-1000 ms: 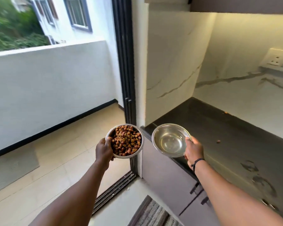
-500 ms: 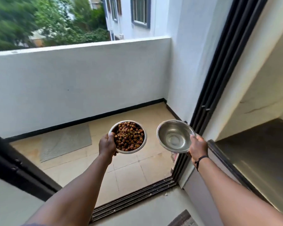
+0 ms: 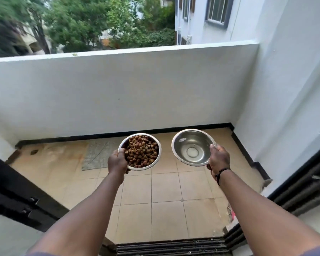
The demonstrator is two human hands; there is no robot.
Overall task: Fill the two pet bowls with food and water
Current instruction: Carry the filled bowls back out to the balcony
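Note:
My left hand [image 3: 117, 161] grips the near-left rim of a steel food bowl [image 3: 156, 145] heaped with brown kibble [image 3: 141, 151]. My right hand [image 3: 219, 159] holds the right rim of a second steel bowl [image 3: 191, 146] with clear water in its bottom. Both bowls are held level, side by side, at arm's length above the balcony floor. A black band circles my right wrist.
A tiled balcony floor [image 3: 164, 191] lies ahead, with a grey mat [image 3: 97, 156] at its far left. A white parapet wall [image 3: 118, 89] closes the far side, a white wall stands on the right. Black sliding-door tracks [image 3: 172, 246] cross the threshold below me, door frames flank both sides.
The view has swung left from the dark kitchen counter to face the balcony squarely. Both bowls stay in my hands and have moved forward over the balcony floor.

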